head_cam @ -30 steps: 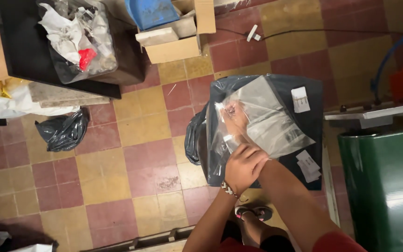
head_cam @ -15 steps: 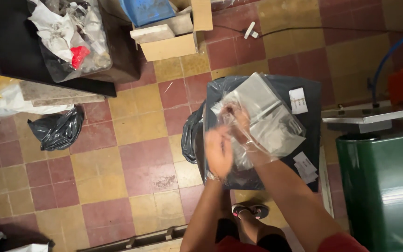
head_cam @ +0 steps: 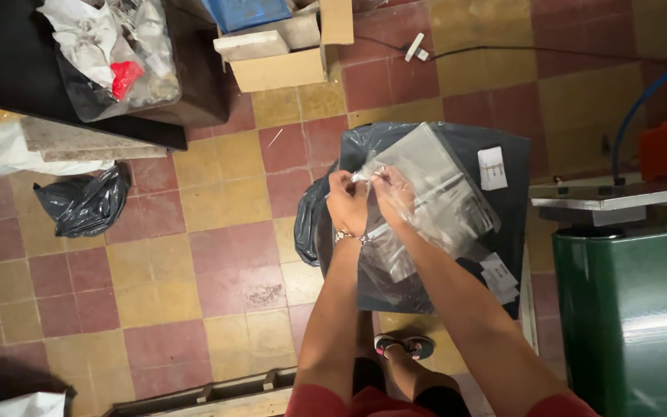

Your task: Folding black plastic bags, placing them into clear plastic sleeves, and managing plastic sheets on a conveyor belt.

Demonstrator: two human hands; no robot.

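Raised together since half a second ago, left hand point(head_cam: 347, 202) and right hand point(head_cam: 392, 193) both pinched on clear plastic bag point(head_cam: 434, 193), hanging lengthwise beneath right hand.

Single view, head-worn camera. Looks almost straight down from standing height onto tiled floor point(head_cam: 194, 232). Wearer's arms enter from bottom edge; hands meet near centre, fairly close to lens. Green machine point(head_cam: 631, 316) at right edge, cardboard box point(head_cam: 279, 69) at top.

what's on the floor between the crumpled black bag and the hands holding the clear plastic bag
Head view: only bare checked floor tiles between the black bag and the left hand on the clear plastic bag.
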